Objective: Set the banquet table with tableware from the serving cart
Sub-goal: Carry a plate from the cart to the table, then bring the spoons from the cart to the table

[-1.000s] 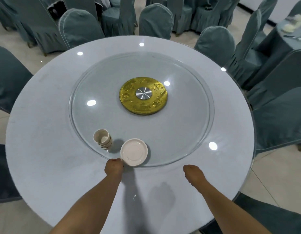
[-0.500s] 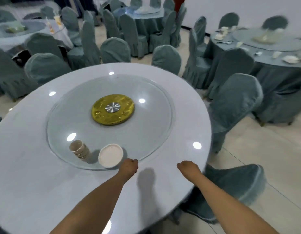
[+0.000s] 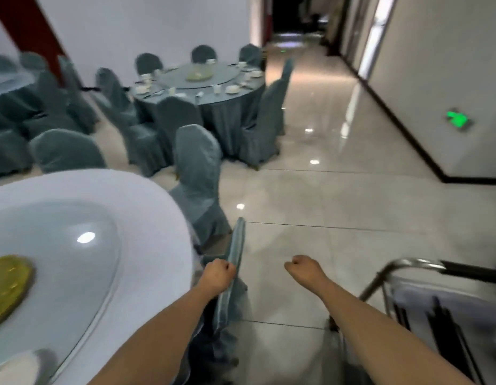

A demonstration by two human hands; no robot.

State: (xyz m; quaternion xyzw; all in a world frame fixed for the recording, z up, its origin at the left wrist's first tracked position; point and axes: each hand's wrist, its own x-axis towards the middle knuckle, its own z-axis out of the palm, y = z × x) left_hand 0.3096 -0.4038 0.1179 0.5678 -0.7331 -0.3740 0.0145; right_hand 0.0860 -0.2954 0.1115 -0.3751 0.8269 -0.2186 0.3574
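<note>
I am holding both hands out in loose fists, gripping nothing: left hand [image 3: 217,275] at 6 o'clock beside a chair back [image 3: 235,262], right hand [image 3: 304,269] over the floor [image 3: 338,207]. The counter [image 3: 146,218] is lying at 8 o'clock, a white dish [image 3: 17,369] sitting at its near edge. The serving cart [image 3: 413,265] is standing at 4 o'clock, blurred.
</note>
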